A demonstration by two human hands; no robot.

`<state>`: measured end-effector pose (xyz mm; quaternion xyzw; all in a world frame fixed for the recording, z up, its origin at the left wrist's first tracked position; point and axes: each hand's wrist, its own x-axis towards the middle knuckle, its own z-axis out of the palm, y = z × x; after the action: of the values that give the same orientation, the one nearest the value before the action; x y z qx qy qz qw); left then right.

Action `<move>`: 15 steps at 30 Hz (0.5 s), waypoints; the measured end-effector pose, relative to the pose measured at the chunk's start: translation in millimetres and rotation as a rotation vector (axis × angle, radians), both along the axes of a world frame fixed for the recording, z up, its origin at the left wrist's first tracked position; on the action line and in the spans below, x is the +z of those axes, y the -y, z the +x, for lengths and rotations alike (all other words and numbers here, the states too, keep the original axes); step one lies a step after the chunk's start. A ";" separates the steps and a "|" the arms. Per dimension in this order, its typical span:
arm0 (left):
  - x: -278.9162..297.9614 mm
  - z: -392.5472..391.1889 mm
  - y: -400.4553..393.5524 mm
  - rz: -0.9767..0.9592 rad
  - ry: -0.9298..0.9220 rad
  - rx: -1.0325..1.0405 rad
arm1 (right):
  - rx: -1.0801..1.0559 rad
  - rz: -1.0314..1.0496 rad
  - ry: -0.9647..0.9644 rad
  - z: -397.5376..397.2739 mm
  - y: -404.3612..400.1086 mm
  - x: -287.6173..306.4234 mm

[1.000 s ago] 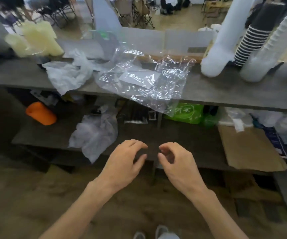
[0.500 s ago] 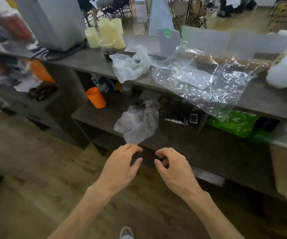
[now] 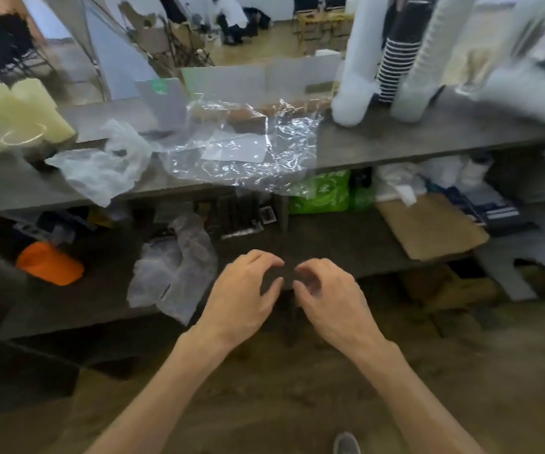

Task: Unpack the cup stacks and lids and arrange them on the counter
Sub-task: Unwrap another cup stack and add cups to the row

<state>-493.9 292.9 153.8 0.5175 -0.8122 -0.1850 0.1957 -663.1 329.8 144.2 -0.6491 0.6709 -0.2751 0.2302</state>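
Note:
Tall cup stacks stand at the right of the grey counter (image 3: pixel 428 139): a white stack (image 3: pixel 358 70), a black striped stack (image 3: pixel 399 60) behind it and another white stack (image 3: pixel 428 67). Pale yellow stacks (image 3: pixel 19 109) stand at the far left. Crumpled clear wrapping (image 3: pixel 245 155) lies in the counter's middle, a whitish bag (image 3: pixel 100 168) to its left. My left hand (image 3: pixel 241 296) and my right hand (image 3: pixel 330 296) hover side by side below the counter, in front of the lower shelf, fingers loosely curled, holding nothing.
The lower shelf (image 3: pixel 330 237) carries an orange object (image 3: pixel 50 263), a crumpled plastic bag (image 3: pixel 173 270), green packs (image 3: pixel 323 191), flat cardboard (image 3: pixel 428 224) and dark boxes. A grey stool (image 3: pixel 510 263) stands at the right. Wooden floor lies below; people and chairs are far behind.
The view swung left and then back right, so the tall cup stacks are in sight again. Both hands kept their empty, loosely curled pose close together.

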 end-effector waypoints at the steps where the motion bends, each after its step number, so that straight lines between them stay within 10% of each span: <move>1: 0.2 -17.6 0.1 -0.001 0.000 -0.050 | -0.055 -0.009 -0.014 -14.8 -6.0 0.0; 15: 26.9 -317.0 25.4 -0.056 -0.092 -0.352 | -0.420 -0.098 -0.115 -307.9 -40.3 26.8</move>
<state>-810.9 267.5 180.8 0.3526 -0.8853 -0.2171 0.2117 -971.0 370.1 171.0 -0.5200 0.7892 -0.3117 0.0974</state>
